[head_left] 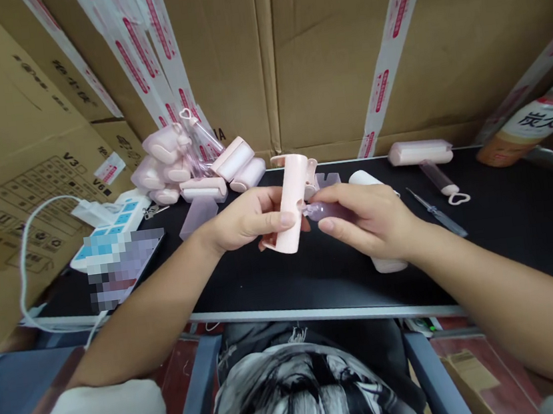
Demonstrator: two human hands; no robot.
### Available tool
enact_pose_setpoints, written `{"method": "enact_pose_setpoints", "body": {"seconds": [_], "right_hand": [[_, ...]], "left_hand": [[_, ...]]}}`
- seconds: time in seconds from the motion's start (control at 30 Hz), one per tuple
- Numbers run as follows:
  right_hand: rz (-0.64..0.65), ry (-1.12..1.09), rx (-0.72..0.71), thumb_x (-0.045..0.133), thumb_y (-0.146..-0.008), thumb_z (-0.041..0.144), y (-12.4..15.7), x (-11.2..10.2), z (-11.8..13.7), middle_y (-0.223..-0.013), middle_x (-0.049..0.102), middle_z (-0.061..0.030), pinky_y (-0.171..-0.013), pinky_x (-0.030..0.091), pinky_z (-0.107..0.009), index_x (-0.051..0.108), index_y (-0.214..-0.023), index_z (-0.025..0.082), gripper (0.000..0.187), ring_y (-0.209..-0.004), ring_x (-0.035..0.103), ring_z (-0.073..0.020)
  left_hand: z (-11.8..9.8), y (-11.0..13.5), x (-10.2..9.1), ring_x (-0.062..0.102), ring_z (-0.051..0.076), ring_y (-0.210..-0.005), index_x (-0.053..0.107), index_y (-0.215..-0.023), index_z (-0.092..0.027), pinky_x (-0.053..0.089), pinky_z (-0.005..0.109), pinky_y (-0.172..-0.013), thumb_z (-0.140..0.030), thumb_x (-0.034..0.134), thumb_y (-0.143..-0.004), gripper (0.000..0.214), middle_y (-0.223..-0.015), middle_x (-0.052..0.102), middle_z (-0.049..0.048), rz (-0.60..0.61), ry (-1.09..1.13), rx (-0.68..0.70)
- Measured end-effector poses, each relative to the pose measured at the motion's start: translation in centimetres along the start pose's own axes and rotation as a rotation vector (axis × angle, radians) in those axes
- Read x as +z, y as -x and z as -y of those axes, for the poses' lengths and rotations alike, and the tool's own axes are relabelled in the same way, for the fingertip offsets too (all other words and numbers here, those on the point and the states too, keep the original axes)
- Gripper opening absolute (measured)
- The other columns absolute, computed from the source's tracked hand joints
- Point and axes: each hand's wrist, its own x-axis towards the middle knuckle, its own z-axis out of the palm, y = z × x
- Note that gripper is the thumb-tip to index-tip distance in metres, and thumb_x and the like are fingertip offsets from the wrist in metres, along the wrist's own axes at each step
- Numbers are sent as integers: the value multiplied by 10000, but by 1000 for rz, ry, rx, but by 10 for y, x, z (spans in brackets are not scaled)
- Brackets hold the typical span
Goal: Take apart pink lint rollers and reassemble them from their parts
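My left hand (245,219) is closed around a pale pink lint roller frame (291,208), held upright and slightly tilted above the black table. In my right hand (376,216) is a translucent purple handle (325,211), gripped between thumb and fingers. The handle's narrow tip is at a hole in the frame's side; whether it is seated inside I cannot tell. Partly covered by my right hand, a white sticky roll (389,264) lies on the table. Behind the hands are a small pink part (311,179) and a translucent purple cover (327,179).
Several pink lint rollers (233,160) are piled at the back left, near another purple cover (198,215). A power strip (124,219) and phone (132,265) lie left. At right are a lint roller (420,152), a screwdriver (437,213) and a bottle (531,125). Cardboard (324,60) stands behind.
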Motion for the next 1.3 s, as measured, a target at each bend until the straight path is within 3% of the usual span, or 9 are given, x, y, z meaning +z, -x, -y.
{"method": "enact_pose_setpoints", "body": {"seconds": [0.13, 0.23, 0.37, 0.53, 0.7, 0.8, 1.07, 1.2, 1.3], "right_hand": [[-45, 95, -7, 604, -1057, 455, -1, 4, 0, -948, 799, -76, -730, 554, -353, 731, -1260, 227, 331, -788, 729, -227], [-73, 137, -10, 628, -1053, 427, -2, 7, -1, -970, 806, -83, -745, 567, -367, 749, -1258, 229, 309, -826, 742, -237], [-74, 160, -10, 650, -1043, 427, -2, 10, 2, -971, 802, -80, -746, 573, -372, 764, -1210, 247, 271, -832, 742, -237], [-94, 138, -68, 656, -1058, 393, 1, 13, 4, -978, 801, -78, -723, 572, -341, 754, -1264, 219, 287, -816, 744, -214], [-122, 202, -100, 675, -1055, 362, 4, 18, 0, -946, 781, -77, -668, 549, -310, 756, -1262, 177, 290, -775, 733, -195], [-127, 229, -96, 687, -1049, 354, 4, 20, 1, -932, 770, -71, -649, 532, -304, 763, -1221, 156, 273, -749, 721, -188], [-151, 393, -55, 707, -1032, 316, 4, 18, 10, -937, 781, -59, -616, 478, -317, 776, -1154, 174, 199, -750, 715, -196], [-181, 314, -95, 694, -1046, 295, 3, 23, 5, -908, 760, -55, -646, 501, -309, 748, -1169, 180, 177, -763, 714, -197], [-206, 216, -137, 692, -1051, 297, 3, 30, 1, -911, 749, -60, -702, 546, -316, 705, -1191, 179, 184, -796, 721, -209]], "left_hand": [[1, -1, 4, 654, 150, -552, 657, -1226, -172, 473, 234, -475, -831, 836, -733, 842, -729, 736, 30, -35, -39, 0], [3, -2, 7, 677, 185, -548, 648, -1295, -180, 542, 293, -528, -917, 593, -874, 850, -669, 695, 18, -110, -72, -25], [4, -5, 12, 652, 171, -530, 677, -1201, -201, 547, 294, -520, -832, 396, -1026, 713, -647, 651, 3, -186, -26, -37], [8, -8, 13, 623, 139, -485, 617, -975, -206, 504, 248, -482, -740, 415, -1072, 579, -612, 638, -5, -189, 13, -24], [19, -11, 10, 714, 201, -535, 612, -912, -187, 517, 259, -435, -911, 429, -956, 748, -640, 672, 39, -146, -49, -94], [23, -12, 10, 730, 222, -520, 597, -953, -190, 535, 275, -403, -953, 490, -894, 773, -677, 676, 25, -114, -10, -67], [16, -10, 14, 752, 198, -533, 540, -1097, -209, 549, 225, -381, -866, 661, -877, 704, -743, 665, -25, -121, 59, 8], [11, -9, 17, 810, 241, -654, 526, -1133, -211, 623, 250, -472, -829, 826, -748, 788, -770, 692, -18, -70, 85, 37], [9, -8, 26, 777, 216, -619, 575, -1010, -189, 580, 233, -455, -880, 785, -740, 772, -712, 691, -1, -131, 42, 122]]}}
